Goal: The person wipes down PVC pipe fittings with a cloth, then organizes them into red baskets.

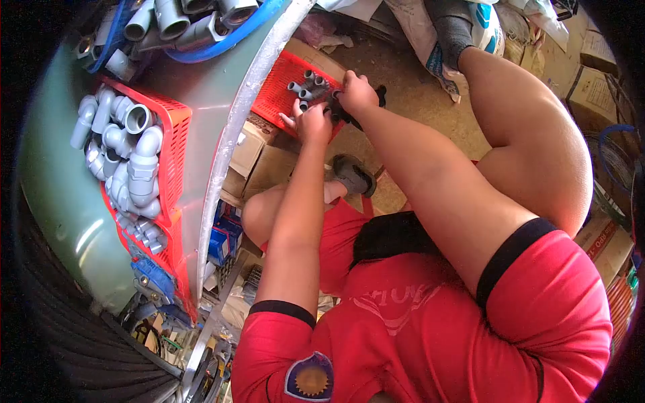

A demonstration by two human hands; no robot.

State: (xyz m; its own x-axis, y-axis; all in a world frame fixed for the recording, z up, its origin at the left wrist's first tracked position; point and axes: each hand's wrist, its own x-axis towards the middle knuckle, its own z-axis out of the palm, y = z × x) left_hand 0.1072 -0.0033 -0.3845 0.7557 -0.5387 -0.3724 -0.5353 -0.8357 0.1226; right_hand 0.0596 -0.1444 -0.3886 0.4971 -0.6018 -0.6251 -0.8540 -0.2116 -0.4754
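Note:
Both my hands are at a red plastic basket [265,94] low on the floor side, past the table edge. Grey pipe fittings [310,84] lie in it, with their open ends showing. My left hand [314,124] is over the fittings nearest me, two fingers spread apart and its other fingertips hidden behind the hand. Just to the right, my right hand [357,93] has its fingers curled round a grey pipe fitting [336,95] at the basket's right side. Darker fittings sit between the two hands, partly covered by them.
On the green table [201,127] at left stand red baskets [176,154] full of grey elbows and connectors. A blue-rimmed basket [235,48] of larger fittings is at the top. Cardboard boxes [247,151] are beneath the metal table edge; sacks [430,40] lie at the upper right.

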